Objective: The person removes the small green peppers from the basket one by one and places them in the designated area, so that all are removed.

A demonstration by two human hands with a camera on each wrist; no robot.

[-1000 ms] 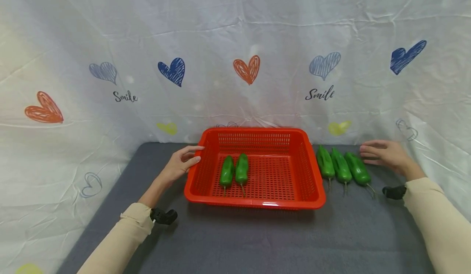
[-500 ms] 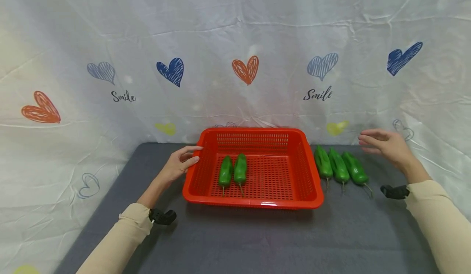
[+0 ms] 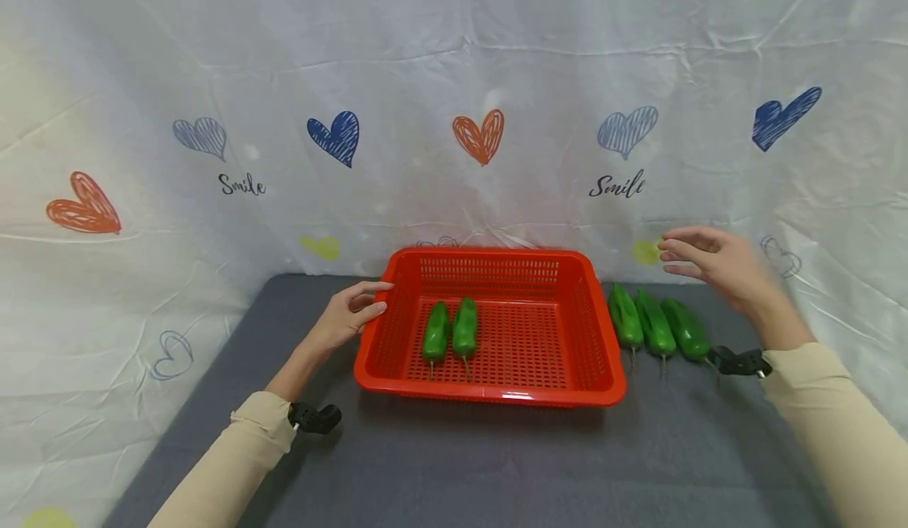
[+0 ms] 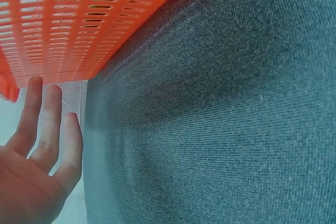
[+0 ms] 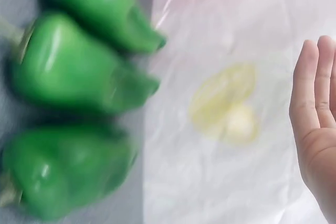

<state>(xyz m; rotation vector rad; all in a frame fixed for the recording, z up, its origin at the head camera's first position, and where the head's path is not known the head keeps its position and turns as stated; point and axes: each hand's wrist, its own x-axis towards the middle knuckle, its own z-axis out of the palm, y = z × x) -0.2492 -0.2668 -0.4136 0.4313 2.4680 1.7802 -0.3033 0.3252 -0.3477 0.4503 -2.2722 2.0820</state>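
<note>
A red slotted plastic basket [image 3: 489, 394] sits mid-table with two green peppers, a left one [image 3: 436, 337] and a right one [image 3: 464, 331], lying side by side inside. My left hand [image 3: 339, 321] rests at its left rim, thumb and index finger touching the edge; in the left wrist view its other fingers [image 4: 49, 124] extend beside the slotted wall. Three more green peppers lie in a row right of the basket: near [image 3: 626, 319], middle [image 3: 656, 325] and far [image 3: 686, 331]. My right hand [image 3: 720, 268] is raised above and behind the far pepper, holding nothing, fingers loosely bent.
Dark grey cloth covers the table [image 3: 454, 465]. A white curtain [image 3: 397, 55] printed with hearts hangs right behind the basket and along the left side. Black straps with small devices sit on the left wrist [image 3: 314, 418] and the right wrist [image 3: 741, 361].
My right hand has risen from beside the far pepper and moved left, over the row. The left hand stays at the basket rim, and the peppers lie as before.
</note>
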